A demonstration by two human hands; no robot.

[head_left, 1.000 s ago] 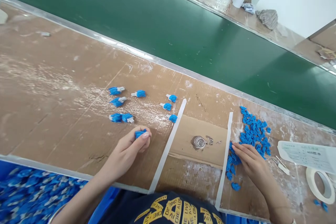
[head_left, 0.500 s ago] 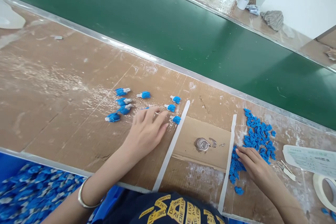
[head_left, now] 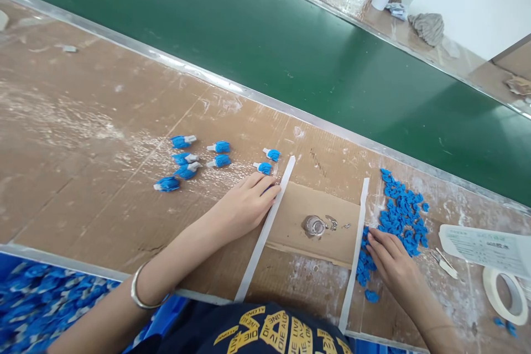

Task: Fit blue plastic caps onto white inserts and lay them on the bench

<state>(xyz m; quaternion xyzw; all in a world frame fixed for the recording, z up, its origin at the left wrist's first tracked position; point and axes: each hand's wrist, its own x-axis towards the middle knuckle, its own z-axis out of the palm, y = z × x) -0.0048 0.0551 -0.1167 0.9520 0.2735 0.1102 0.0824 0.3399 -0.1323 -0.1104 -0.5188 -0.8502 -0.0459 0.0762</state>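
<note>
My left hand (head_left: pixel 251 202) is over a blue piece with a white tab beside the left white strip (head_left: pixel 265 227); its fingers close round it and hide most of it. Two like pieces, one (head_left: pixel 272 155) and another (head_left: pixel 264 168), lie just beyond the fingertips. Further left, several more blue pieces with white tabs (head_left: pixel 186 170) are spread out. My right hand (head_left: pixel 390 254) pinches a small curved blue bit at the near left edge of a heap of blue bits (head_left: pixel 402 210). Between the hands, a small clear cup (head_left: pixel 315 225) stands on a cardboard sheet (head_left: pixel 286 232).
A green belt (head_left: pixel 265 44) runs behind the brown worktop. At right lie a roll of tape (head_left: pixel 489 293), a labelled white sheet (head_left: pixel 481 243) and a small pointed tool (head_left: pixel 446 265). A blue bin of blue-and-white pieces (head_left: pixel 45 304) sits below the table edge at left.
My left hand has moved right and closed on the blue piece by the white strip, uncovering another piece behind it. The right hand stays at the heap. The view has shifted slightly.
</note>
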